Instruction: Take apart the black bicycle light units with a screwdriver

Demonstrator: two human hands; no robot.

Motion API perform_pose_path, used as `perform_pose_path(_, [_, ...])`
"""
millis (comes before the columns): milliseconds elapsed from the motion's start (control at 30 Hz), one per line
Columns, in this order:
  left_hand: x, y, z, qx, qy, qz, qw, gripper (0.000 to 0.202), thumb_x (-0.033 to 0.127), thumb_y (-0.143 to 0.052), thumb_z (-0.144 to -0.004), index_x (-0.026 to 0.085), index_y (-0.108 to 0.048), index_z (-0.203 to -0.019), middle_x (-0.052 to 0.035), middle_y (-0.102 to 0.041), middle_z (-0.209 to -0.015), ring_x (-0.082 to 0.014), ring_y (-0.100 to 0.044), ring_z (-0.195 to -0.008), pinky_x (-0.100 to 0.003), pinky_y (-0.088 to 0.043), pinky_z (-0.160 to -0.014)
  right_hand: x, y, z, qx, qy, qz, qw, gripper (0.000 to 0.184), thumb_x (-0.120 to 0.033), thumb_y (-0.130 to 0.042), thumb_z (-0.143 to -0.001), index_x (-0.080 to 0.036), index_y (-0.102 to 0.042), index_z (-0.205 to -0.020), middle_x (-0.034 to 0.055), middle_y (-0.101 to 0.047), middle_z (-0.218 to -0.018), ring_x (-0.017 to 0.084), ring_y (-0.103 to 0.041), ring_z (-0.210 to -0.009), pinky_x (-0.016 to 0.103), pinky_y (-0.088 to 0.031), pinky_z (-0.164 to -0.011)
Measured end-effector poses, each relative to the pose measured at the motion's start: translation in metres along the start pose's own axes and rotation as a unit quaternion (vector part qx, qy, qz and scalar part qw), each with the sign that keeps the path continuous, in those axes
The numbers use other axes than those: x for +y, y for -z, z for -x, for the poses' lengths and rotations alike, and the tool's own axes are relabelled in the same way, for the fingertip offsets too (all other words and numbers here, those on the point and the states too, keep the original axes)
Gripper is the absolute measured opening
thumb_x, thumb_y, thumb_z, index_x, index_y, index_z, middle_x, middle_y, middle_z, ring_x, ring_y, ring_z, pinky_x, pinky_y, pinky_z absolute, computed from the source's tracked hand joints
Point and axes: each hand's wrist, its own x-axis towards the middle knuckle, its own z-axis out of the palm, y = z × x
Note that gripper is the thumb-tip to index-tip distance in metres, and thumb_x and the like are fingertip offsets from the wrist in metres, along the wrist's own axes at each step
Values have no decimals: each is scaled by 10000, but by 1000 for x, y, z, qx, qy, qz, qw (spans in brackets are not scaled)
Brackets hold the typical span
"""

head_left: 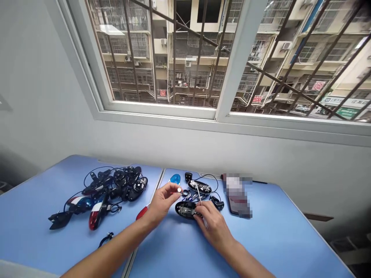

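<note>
My left hand (pixel 164 202) pinches a small round whitish disc (pixel 179 190) between thumb and fingertips, above the table. In my right hand (pixel 213 222) is a thin screwdriver (pixel 199 194), its shaft pointing up and away. Just left of the right fingers lies an open black oval housing (pixel 183 210); whether they touch it I cannot tell. Behind it a second oval housing (pixel 204 187) shows its inner parts and joins a black cable. Between them lie small cylinders (pixel 189 197), perhaps batteries. A blue lens cover (pixel 175 178) and a partly hidden red one (pixel 142 213) lie near my left hand.
A heap of black bicycle-light-like units with cables (pixel 116 183) covers the left table. Beside it is a red, white and blue unit (pixel 97 212). A black clamp ring (pixel 106 239) lies nearer me. A blurred-out flat object (pixel 239 199) lies right. Behind stands a barred window (pixel 174 58).
</note>
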Motion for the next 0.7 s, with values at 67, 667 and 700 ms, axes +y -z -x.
perform_pose_path(67, [5,8,-13,-14,-9,-59,998,212,361,-566,-870,188,-655,-953,-60,-711,-913,-201,-653,-837,-319,-521,-760,7,9,0,9,-4,-1,1000,102,-128,-493,-947,-205,-555,-974,79,-647,-944,191,-631,-844,312,-559,-719])
perform_pose_path(667, [-13,2,-73,-166,-91,-393,900,187,147,-643,-809,227,-712,-963,-71,-707,-1035,-287,-573,-1036,-422,-425,-876,114,24,-104,-241,-240,94,936,313,-343,-599,-954,-166,-590,-1212,80,-628,-1193,201,-652,-982,401,-568,-830])
perform_pose_path(700, [-14,3,-73,-166,-97,-389,901,195,150,-643,-811,224,-709,-978,-73,-705,-1039,-288,-576,-1035,-427,-430,-877,115,23,-105,-258,-243,98,930,315,-340,-598,-954,-168,-587,-1219,84,-623,-1207,208,-648,-998,410,-565,-841])
